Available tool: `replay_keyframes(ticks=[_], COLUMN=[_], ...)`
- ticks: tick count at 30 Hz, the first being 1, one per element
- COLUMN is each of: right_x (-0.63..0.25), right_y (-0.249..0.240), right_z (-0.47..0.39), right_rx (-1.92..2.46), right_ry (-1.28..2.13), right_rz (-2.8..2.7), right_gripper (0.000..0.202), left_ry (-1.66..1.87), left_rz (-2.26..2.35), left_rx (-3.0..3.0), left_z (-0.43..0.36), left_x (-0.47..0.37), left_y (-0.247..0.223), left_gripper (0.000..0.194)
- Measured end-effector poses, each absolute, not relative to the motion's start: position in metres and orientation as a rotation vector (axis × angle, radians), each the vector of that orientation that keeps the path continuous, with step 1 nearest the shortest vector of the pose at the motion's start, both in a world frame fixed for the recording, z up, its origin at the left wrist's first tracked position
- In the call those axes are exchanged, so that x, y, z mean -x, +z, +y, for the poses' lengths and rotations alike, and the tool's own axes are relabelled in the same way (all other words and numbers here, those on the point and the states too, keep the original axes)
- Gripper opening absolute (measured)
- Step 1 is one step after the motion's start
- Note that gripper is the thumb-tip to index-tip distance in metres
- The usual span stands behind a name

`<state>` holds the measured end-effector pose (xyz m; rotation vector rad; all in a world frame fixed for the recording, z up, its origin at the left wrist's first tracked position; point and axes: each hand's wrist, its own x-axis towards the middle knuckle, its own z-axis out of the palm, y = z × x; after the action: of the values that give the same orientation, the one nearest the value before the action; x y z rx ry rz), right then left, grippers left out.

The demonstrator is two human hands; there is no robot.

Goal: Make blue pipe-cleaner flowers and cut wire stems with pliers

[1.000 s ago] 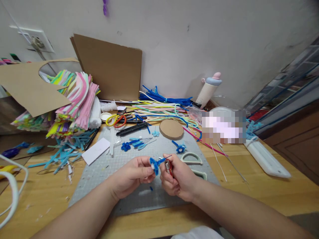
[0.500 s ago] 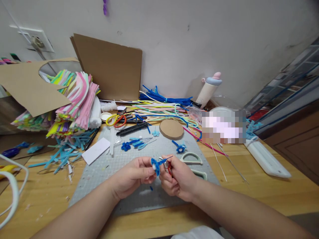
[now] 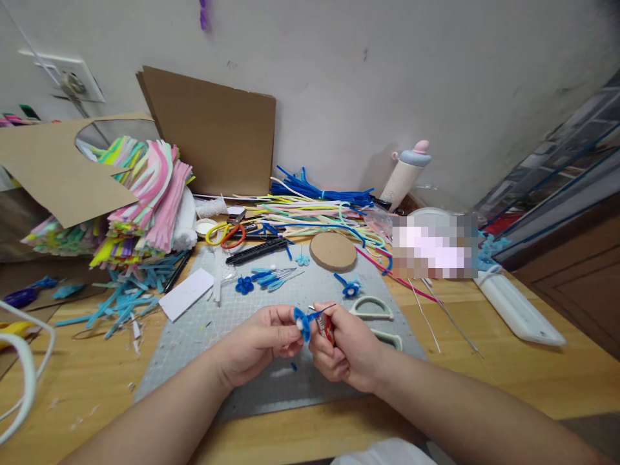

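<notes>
Petals (image 3: 306, 332) of soft blue fuzz are spreading out around a round white middle (image 3: 299, 324) on the little flower (image 3: 302, 322). Its dark blue stem (image 3: 317, 314) is pointing toward the right hand (image 3: 349, 345) and ending in a thin, dark tip. The flower is staying up in the air between the two hands, above the gray mat (image 3: 179, 349).

The left hand (image 3: 256, 339) is pinching the flower at one side, with the thumb pressing toward the bent fingers. The right hand is curling tight around a red thing (image 3: 327, 328) with a bit of shiny metal showing. I cannot tell if the right fingers are touching the stem too. Both bare arms are reaching in from the near side of the table (image 3: 557, 381), and the hands are nearly meeting.

A tall bottle (image 3: 400, 184) with a blue and pink top is standing by the wall (image 3: 339, 116); I cannot tell what is in it. A long white case (image 3: 523, 310) is lying on the right. On the left, big bunches of fuzzy sticks (image 3: 152, 187) are poking out behind cut cardboard (image 3: 58, 165).
</notes>
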<state>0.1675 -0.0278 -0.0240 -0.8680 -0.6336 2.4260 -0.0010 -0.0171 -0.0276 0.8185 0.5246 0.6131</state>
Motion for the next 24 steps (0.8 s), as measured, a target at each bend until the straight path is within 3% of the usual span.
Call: replay_keyframes(ticks=[24], right_x=[-0.1653], right_y=[-0.0228], right_z=[-0.0296], right_rx=[0.928], right_ry=[2.381], right_rz=[-0.665], right_gripper=[0.062], left_ry=[0.610], left_rz=[0.590], left_rx=[-0.797], left_z=[-0.0158], left_x=[-0.0009], left_y=[-0.0297], left_gripper=[0.025])
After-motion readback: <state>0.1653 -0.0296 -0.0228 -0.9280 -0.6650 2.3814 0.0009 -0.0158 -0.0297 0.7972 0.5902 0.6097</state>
